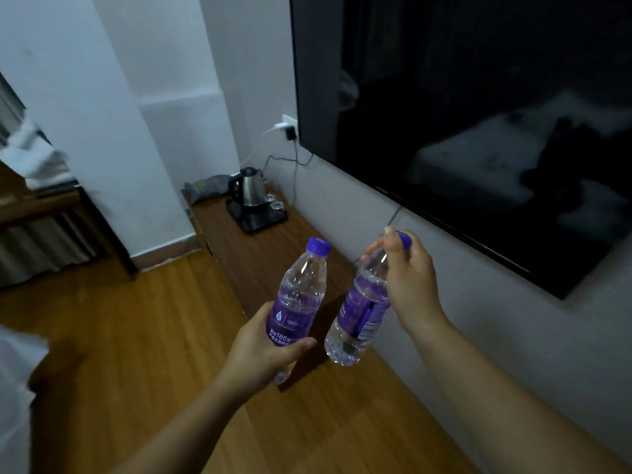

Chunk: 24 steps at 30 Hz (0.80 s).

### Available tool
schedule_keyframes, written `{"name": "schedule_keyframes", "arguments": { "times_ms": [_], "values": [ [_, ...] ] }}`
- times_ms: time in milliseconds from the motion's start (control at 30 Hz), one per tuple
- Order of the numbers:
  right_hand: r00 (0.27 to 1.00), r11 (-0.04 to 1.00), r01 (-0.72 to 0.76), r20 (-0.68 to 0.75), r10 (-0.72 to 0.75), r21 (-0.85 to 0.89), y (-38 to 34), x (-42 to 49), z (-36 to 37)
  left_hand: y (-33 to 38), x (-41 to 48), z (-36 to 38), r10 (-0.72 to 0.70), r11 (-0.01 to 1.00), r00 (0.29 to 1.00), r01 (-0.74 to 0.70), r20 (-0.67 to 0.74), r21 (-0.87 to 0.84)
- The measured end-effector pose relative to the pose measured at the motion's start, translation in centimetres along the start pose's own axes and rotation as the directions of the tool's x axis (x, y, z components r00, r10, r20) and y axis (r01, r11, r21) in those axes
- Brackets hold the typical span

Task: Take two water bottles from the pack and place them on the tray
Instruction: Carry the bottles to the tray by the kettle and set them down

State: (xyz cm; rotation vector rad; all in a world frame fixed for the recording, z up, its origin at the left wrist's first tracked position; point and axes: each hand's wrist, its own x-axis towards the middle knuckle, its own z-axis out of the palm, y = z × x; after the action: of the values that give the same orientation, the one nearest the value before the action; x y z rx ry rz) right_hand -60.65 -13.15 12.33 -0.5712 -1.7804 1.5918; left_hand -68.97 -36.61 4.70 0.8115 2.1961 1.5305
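Bottles number two, both clear plastic with purple labels and purple caps, both held in the air well short of the black tray (257,221); the left hand (260,354) wraps the lower body of the left bottle (301,295); the right hand (408,285) grips the right bottle (359,313) by its neck, its base hanging free; one steel kettle (251,188) stands on the tray, upon a long wooden counter (260,254).

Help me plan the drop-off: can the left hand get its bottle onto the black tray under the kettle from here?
Probably not yet. The left hand holds its bottle well short of the tray, which lies at the wooden counter's far end. The counter between looks bare, so the way seems free.
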Motion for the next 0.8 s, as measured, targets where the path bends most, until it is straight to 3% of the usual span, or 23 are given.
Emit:
{"name": "schedule_keyframes", "arguments": {
  "times_ms": [433,800],
  "values": [
    [0.996,0.999,0.037,0.084,-0.038,0.011,1.4,16.5,16.1,-4.4,16.9,-11.8,-0.007,1.000,0.995,0.008,-0.099,0.009],
    [0.996,0.998,0.034,-0.079,-0.038,-0.048,2.4,23.3,34.1,-10.8,30.0,-28.4,0.071,0.997,0.997,-0.071,0.021,-0.005]
  ]
}}
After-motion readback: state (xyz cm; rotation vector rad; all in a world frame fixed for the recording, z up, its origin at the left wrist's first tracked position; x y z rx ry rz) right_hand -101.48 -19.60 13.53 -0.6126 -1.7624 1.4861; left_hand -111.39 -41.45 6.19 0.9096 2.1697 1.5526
